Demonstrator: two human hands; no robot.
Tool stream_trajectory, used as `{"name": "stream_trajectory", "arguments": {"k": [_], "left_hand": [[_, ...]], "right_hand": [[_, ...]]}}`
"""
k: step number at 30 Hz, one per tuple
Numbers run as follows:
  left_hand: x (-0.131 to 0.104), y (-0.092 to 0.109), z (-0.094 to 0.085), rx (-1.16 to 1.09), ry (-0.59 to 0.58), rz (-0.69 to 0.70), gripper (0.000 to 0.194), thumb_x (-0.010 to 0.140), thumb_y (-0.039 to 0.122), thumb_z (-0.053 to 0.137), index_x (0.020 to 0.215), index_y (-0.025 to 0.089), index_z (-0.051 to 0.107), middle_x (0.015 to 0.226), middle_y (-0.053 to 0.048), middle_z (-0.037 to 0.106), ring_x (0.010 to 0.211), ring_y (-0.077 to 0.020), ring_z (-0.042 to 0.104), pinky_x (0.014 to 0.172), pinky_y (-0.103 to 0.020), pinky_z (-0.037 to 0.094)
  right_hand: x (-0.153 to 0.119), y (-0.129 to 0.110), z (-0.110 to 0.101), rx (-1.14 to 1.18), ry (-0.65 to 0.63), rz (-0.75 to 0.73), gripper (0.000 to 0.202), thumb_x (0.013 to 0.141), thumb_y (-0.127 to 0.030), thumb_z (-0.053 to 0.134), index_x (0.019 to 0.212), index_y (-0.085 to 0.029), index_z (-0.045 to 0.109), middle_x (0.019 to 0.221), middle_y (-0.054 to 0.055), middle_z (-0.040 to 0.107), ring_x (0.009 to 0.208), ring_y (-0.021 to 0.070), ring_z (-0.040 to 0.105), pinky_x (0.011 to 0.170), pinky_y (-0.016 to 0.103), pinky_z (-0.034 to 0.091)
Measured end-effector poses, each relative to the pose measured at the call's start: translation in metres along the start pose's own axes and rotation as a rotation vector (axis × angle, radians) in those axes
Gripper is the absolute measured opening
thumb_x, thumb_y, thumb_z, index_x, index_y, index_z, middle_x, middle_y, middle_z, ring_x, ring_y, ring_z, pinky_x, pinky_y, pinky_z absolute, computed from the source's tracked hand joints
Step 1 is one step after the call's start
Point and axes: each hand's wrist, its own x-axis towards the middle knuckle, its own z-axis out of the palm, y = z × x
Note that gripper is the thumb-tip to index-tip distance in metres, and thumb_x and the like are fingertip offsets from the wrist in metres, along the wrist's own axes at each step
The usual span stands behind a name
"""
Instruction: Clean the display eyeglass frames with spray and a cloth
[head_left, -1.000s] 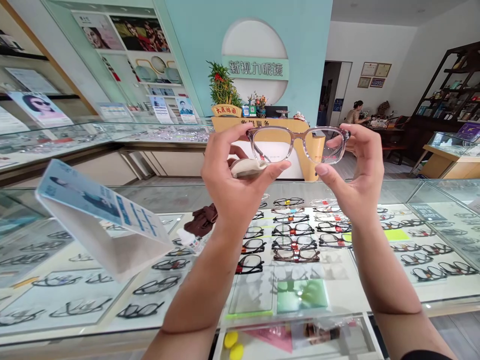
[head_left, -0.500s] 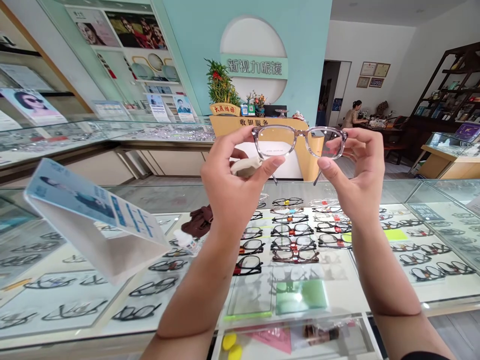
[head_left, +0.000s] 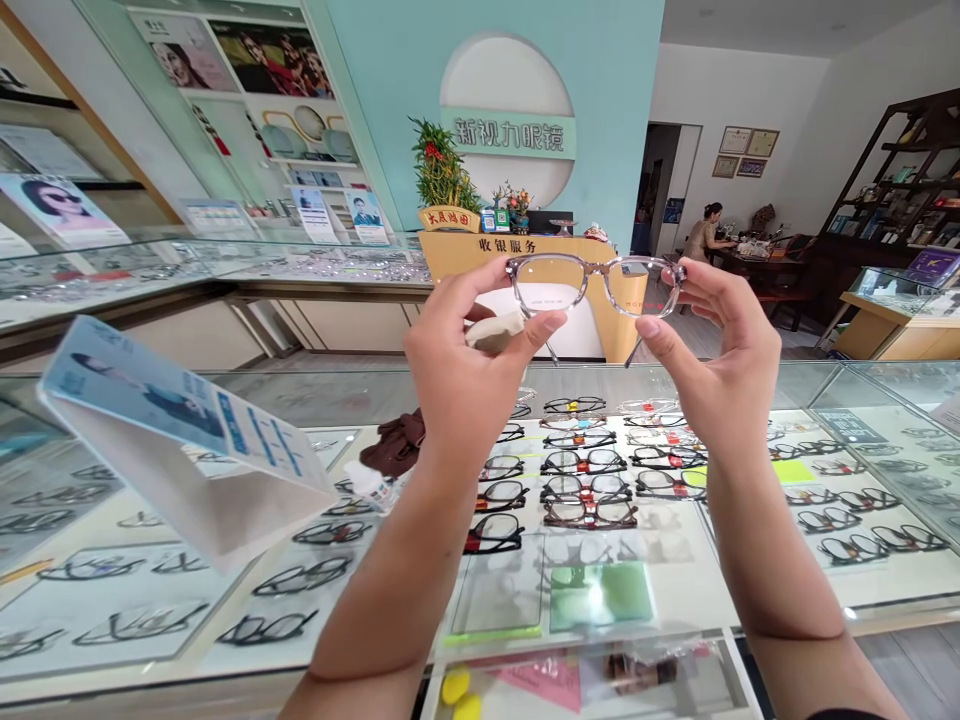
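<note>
A pair of eyeglasses (head_left: 598, 268) with a greyish see-through frame is held up level over the glass counter, its temples pointing down and away. My left hand (head_left: 461, 365) grips its left end between thumb and fingers. A pale folded cloth (head_left: 495, 331) is tucked in that same palm. At the other end of the frame, my right hand (head_left: 727, 355) pinches the rim, thumb below and forefinger at the upper corner. Printed marks show on both lenses.
Rows of eyeglasses (head_left: 585, 462) lie inside the glass display counter (head_left: 525, 640). On top, to the left, stand a folded card sign (head_left: 142, 400), a small white bottle (head_left: 367, 482) and a brown cloth (head_left: 394, 443). A person (head_left: 705, 238) sits at a far desk.
The right end of the eyeglasses has shifted slightly left, with my right fingers opening a little around it. My left hand stays almost in place, keeping its hold.
</note>
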Motion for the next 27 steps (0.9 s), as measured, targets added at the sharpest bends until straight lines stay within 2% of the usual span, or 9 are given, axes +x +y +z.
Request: {"name": "stream_trajectory", "arguments": {"k": [4,9,16,19,24,27], "left_hand": [[-0.002,-0.001,-0.001,0.0,0.029,0.052,0.053,0.078,0.049,0.098,0.124,0.033,0.077,0.116,-0.005,0.075,0.105,-0.0263,0.072,0.082,-0.039,0.062],[-0.004,-0.003,-0.001,0.053,0.061,0.14,0.06,0.076,0.054,0.099,0.125,0.031,0.074,0.117,-0.006,0.071,0.108,-0.0279,0.073,0.082,-0.041,0.064],[-0.003,-0.007,-0.001,0.131,0.056,0.169,0.064,0.077,0.06,0.097,0.127,0.031,0.071,0.115,-0.006,0.068,0.102,-0.0267,0.072,0.074,-0.041,0.062],[-0.002,-0.004,-0.001,0.137,0.064,0.195,0.06,0.078,0.06,0.096,0.125,0.031,0.072,0.113,-0.006,0.068,0.101,-0.0266,0.072,0.071,-0.041,0.061],[-0.001,-0.002,0.0,0.216,0.121,0.296,0.056,0.084,0.063,0.091,0.124,0.028,0.075,0.107,-0.005,0.069,0.085,-0.0206,0.069,0.066,-0.039,0.058],[0.0,-0.001,0.0,0.222,0.109,0.299,0.057,0.084,0.063,0.091,0.124,0.027,0.075,0.107,-0.005,0.07,0.088,-0.0212,0.07,0.065,-0.039,0.057]], "right_hand": [[0.001,0.004,-0.003,0.049,-0.062,0.086,0.047,0.094,-0.05,0.082,0.137,-0.033,0.073,0.143,0.008,0.074,0.134,0.0316,0.068,0.119,0.057,0.054],[0.002,0.011,-0.004,0.031,-0.148,0.124,0.049,0.097,-0.047,0.078,0.143,-0.033,0.072,0.139,0.008,0.077,0.128,0.029,0.072,0.114,0.055,0.058],[0.006,0.008,-0.006,-0.032,-0.197,0.173,0.053,0.096,-0.045,0.074,0.148,-0.036,0.07,0.142,0.006,0.076,0.131,0.0322,0.071,0.114,0.061,0.057],[0.006,0.005,-0.005,-0.041,-0.207,0.183,0.047,0.097,-0.045,0.074,0.142,-0.034,0.074,0.139,0.007,0.077,0.128,0.031,0.073,0.113,0.059,0.058],[0.006,0.002,-0.006,-0.054,-0.212,0.204,0.041,0.095,-0.047,0.076,0.133,-0.031,0.076,0.134,0.007,0.078,0.123,0.0288,0.073,0.11,0.055,0.059],[0.006,0.002,-0.006,-0.061,-0.222,0.201,0.041,0.096,-0.047,0.075,0.134,-0.031,0.074,0.134,0.008,0.077,0.122,0.0282,0.072,0.11,0.053,0.059]]}}
